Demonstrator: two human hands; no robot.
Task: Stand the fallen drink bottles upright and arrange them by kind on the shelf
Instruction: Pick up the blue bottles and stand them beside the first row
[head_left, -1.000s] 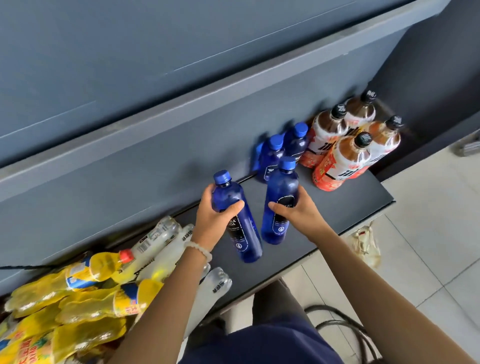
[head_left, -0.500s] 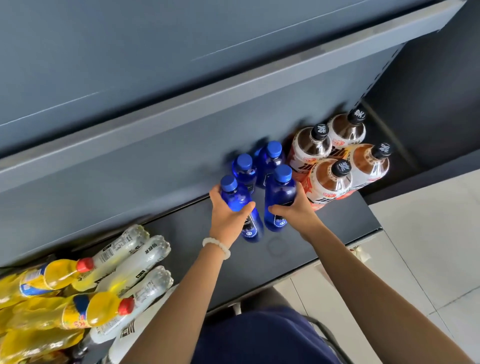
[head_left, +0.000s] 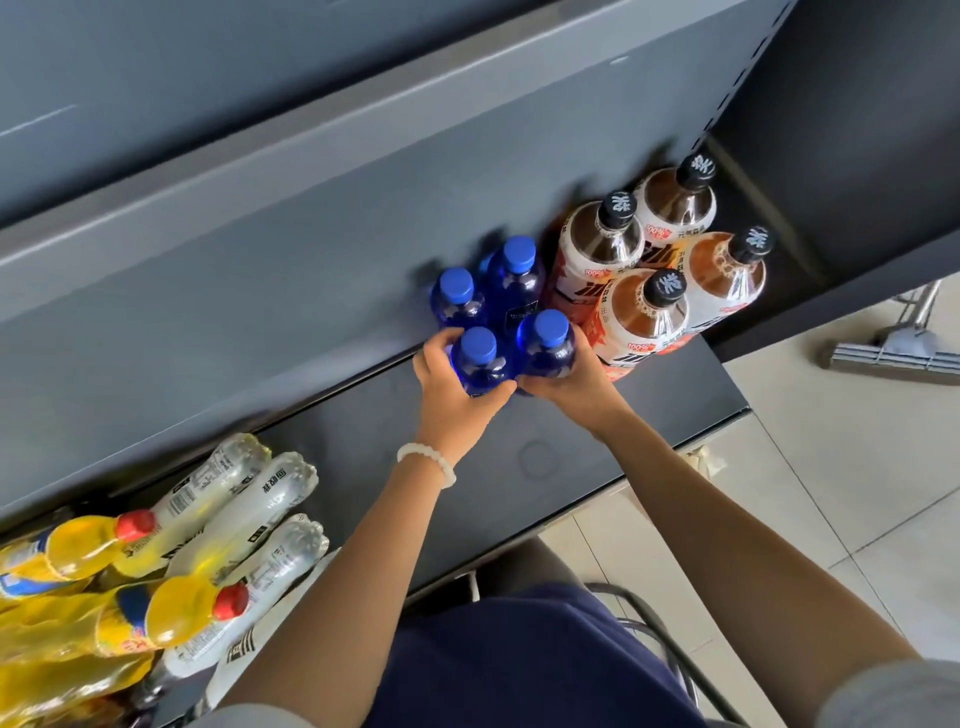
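Several blue bottles stand upright in a tight cluster at the back of the dark shelf (head_left: 597, 447). My left hand (head_left: 452, 384) is wrapped around the front-left blue bottle (head_left: 479, 358). My right hand (head_left: 571, 374) grips the front-right blue bottle (head_left: 545, 345). Two more blue bottles (head_left: 511, 280) stand just behind them against the back panel. To the right, several brown tea bottles (head_left: 644, 317) with black caps stand upright, touching the blue group. At the lower left, yellow bottles (head_left: 78, 551) with red caps and clear bottles (head_left: 244, 499) lie on their sides in a pile.
A grey upper shelf (head_left: 311, 171) overhangs the back. Bare shelf surface lies between the fallen pile and the blue bottles. A mop head (head_left: 893, 356) rests on the tiled floor at right. My dark-blue clothing (head_left: 519, 660) is below the shelf edge.
Both hands have slid their blue bottles back and rightward against the two rear blue bottles. The left bottle, tilted a second ago, now stands upright.
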